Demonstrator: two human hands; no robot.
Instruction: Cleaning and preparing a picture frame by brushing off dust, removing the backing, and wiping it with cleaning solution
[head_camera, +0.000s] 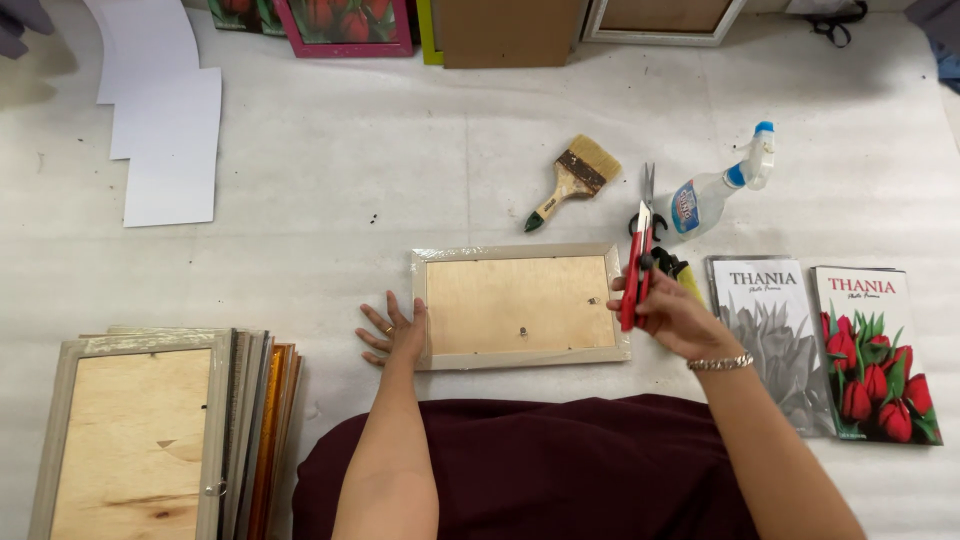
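A small picture frame lies face down in front of me, its plywood back up and clear wrap around its pale border. My left hand rests flat on the surface with fingers spread, touching the frame's left edge. My right hand is at the frame's right edge and grips a red utility knife, held upright over that edge.
A stack of frames lies at the lower left. A paintbrush, scissors and a spray bottle lie beyond the frame. Two printed tulip inserts sit at right, white sheets at upper left, more frames along the far edge.
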